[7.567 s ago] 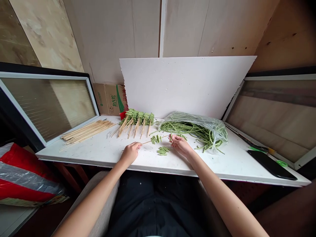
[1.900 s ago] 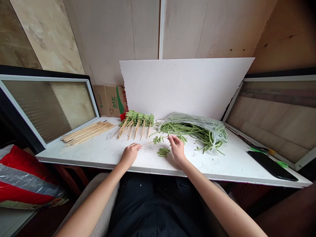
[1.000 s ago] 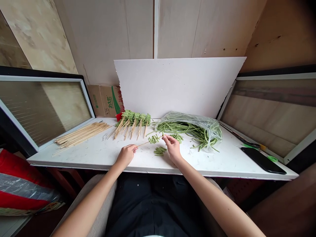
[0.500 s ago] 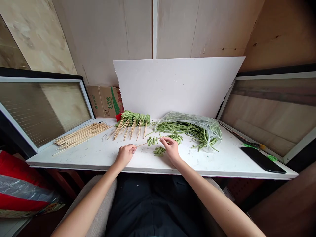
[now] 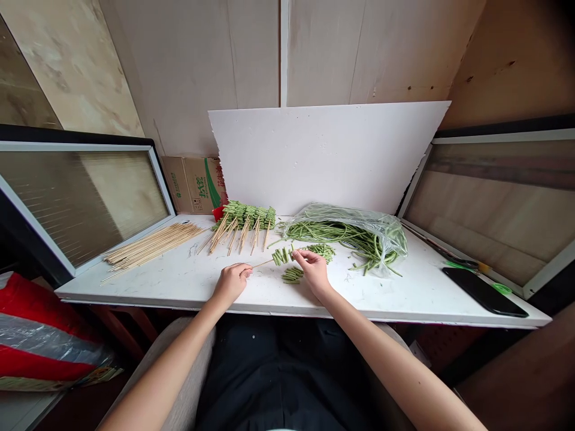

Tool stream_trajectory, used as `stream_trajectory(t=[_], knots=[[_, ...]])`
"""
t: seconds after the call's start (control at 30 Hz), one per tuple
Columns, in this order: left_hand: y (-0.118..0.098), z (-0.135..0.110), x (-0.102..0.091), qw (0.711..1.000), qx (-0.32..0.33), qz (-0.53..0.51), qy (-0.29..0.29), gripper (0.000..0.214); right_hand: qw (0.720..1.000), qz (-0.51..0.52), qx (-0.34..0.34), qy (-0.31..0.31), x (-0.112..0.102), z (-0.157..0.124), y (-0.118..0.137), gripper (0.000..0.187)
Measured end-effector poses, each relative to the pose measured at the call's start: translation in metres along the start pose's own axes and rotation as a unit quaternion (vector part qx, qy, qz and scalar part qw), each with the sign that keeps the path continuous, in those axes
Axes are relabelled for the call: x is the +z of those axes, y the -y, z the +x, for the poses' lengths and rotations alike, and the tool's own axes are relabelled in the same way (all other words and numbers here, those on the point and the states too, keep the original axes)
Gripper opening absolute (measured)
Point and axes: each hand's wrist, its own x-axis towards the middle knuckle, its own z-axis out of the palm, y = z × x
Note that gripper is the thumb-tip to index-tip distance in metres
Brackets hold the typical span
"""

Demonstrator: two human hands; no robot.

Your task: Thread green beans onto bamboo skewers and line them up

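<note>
One skewer, threaded with several short bean segments, sits in front of the clear bag, off its left end. Your left hand is clamped on the skewer's left end; your right hand pinches another segment at the right end. Nearer you than the bag: a small cut pile. Just before the bag, past your right hand: a second pile. Left of the bag: loaded skewers, stacked; farther left, bare sticks. Right of the bag: a black phone. Behind it: a white board.
</note>
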Motion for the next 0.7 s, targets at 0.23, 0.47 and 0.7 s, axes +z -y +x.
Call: stream_trajectory(t=[0.23,0.47,0.7], knots=[[0.001,0.000,-0.001,1.000,0.002,0.006,0.015,0.025,1.000,-0.009,-0.012,0.015,0.000,0.000,0.002,0.035],[-0.006,0.000,-0.003,0.999,-0.019,0.033,0.031,0.028,0.996,-0.057,-0.001,0.062,-0.005,0.005,0.002,0.041],[-0.010,0.001,-0.004,0.995,-0.068,0.062,0.033,0.034,0.914,-0.339,-0.021,0.222,-0.034,0.025,0.021,0.032]])
